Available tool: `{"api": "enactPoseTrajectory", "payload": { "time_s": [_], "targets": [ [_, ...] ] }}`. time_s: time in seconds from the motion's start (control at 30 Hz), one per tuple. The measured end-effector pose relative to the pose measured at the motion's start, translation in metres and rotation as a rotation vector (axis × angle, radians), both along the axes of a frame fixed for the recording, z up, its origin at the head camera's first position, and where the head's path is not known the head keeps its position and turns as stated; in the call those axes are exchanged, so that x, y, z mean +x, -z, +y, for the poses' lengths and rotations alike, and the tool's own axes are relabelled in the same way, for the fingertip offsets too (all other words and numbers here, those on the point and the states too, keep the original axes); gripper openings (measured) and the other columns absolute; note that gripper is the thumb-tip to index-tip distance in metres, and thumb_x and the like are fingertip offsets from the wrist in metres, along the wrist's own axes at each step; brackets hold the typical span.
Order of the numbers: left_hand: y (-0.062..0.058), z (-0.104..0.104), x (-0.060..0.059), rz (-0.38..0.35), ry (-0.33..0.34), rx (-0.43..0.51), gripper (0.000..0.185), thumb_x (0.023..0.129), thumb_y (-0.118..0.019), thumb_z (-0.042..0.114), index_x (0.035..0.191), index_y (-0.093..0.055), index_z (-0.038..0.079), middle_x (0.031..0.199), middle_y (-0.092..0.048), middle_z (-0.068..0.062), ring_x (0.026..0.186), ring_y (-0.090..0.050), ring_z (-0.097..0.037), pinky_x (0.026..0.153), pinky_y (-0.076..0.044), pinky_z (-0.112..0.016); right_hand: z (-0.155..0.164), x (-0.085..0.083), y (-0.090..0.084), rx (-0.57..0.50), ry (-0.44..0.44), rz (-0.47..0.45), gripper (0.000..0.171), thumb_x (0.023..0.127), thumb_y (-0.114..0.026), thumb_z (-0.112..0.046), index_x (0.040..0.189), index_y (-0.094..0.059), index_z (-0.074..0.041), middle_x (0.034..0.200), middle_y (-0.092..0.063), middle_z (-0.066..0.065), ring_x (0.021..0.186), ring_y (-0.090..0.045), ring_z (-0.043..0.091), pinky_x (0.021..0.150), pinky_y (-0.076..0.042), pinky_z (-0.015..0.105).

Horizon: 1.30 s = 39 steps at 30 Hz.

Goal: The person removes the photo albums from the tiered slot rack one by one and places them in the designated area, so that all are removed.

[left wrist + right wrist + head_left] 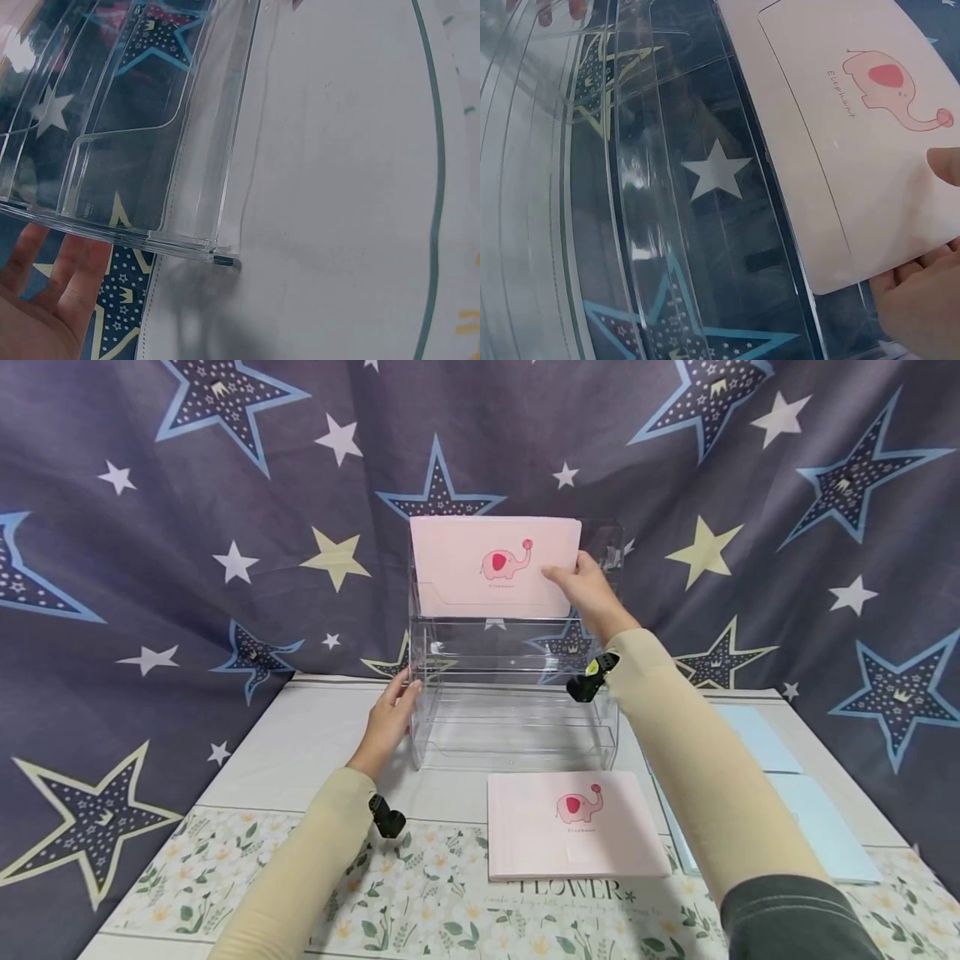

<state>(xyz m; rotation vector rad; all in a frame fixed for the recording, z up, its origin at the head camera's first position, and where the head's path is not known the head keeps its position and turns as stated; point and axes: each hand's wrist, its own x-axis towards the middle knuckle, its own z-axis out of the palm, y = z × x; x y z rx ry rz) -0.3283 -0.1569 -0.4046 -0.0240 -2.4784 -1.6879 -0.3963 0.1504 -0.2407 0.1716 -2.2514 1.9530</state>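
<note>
The tablecloth (420, 902) reads "FLOWER"; the envelope (855, 135) perhaps "Elephant".

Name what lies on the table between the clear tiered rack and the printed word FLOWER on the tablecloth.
In the head view, a stack of pink elephant envelopes lies flat between the clear rack and the word FLOWER, its near edge just above the lettering.

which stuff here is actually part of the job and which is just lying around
In use: right hand holding pink folder in top tier of clear rack; left hand on rack's side; pink stack.
Lying about: blue folders, floral cloth, star backdrop.
</note>
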Motion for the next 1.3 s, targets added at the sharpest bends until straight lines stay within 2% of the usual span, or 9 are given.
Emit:
{"api": "enactPoseTrajectory", "payload": {
  "time_s": [0.1,0.33,0.57,0.7,0.97,1.07,1.3],
  "targets": [
    [0.0,0.0,0.0,-0.004,-0.001,-0.001,0.06,0.103,-0.046,0.054,0.157,-0.034,0.03,0.142,-0.049,-0.014,0.121,-0.053,-0.034,0.09,-0.056,-0.051,0.0,-0.003,0.002,-0.009,-0.009,0.006,0.047,0.101,-0.06,-0.019,0.142,-0.044,0.0,0.136,-0.054,0.018,0.119,-0.056,0.027,0.101,-0.048,0.039],
    [0.001,0.0,-0.002,-0.002,-0.004,-0.004,0.059,0.104,-0.046,0.052,0.157,-0.035,0.031,0.141,-0.05,-0.013,0.119,-0.054,-0.032,0.086,-0.057,-0.047,0.001,-0.005,0.007,-0.113,-0.053,-0.004,0.045,0.1,-0.065,-0.018,0.14,-0.053,-0.002,0.133,-0.059,0.016,0.119,-0.058,0.025,0.102,-0.048,0.037],
    [0.003,-0.001,-0.002,0.001,-0.012,-0.003,0.059,0.103,-0.046,0.055,0.156,-0.037,0.031,0.14,-0.052,-0.013,0.118,-0.054,-0.032,0.087,-0.056,-0.048,0.0,-0.008,0.011,-0.142,-0.06,-0.016,0.04,0.099,-0.066,-0.02,0.132,-0.058,0.001,0.117,-0.066,0.012,0.104,-0.062,0.02,0.097,-0.05,0.036],
    [0.003,-0.001,-0.002,-0.004,-0.015,0.0,0.058,0.103,-0.046,0.054,0.156,-0.038,0.032,0.141,-0.052,-0.013,0.119,-0.054,-0.032,0.087,-0.056,-0.049,-0.002,-0.009,0.012,-0.146,-0.041,0.002,0.038,0.1,-0.066,-0.02,0.13,-0.057,0.001,0.112,-0.066,0.01,0.099,-0.064,0.019,0.094,-0.052,0.036],
    [0.001,0.0,0.0,0.027,-0.003,-0.005,0.061,0.102,-0.046,0.057,0.156,-0.039,0.029,0.14,-0.051,-0.017,0.119,-0.053,-0.035,0.086,-0.057,-0.049,-0.006,-0.008,0.013,-0.227,-0.017,0.056,0.036,0.099,-0.066,-0.016,0.13,-0.057,0.001,0.113,-0.066,0.012,0.098,-0.065,0.02,0.093,-0.053,0.036],
    [0.001,0.001,0.0,0.041,-0.004,-0.01,0.062,0.101,-0.046,0.058,0.156,-0.038,0.029,0.138,-0.051,-0.017,0.117,-0.053,-0.035,0.084,-0.058,-0.048,-0.007,-0.007,0.011,-0.233,-0.001,0.08,0.038,0.099,-0.066,-0.016,0.131,-0.057,0.0,0.115,-0.066,0.013,0.099,-0.066,0.021,0.093,-0.054,0.037],
    [0.002,0.0,-0.001,0.021,-0.005,-0.002,0.059,0.103,-0.046,0.055,0.156,-0.037,0.031,0.139,-0.051,-0.014,0.119,-0.053,-0.033,0.088,-0.056,-0.051,-0.008,-0.005,0.003,-0.245,0.032,0.138,0.037,0.098,-0.068,-0.015,0.131,-0.059,-0.001,0.114,-0.066,0.013,0.097,-0.067,0.022,0.089,-0.056,0.039]
  ]
}}
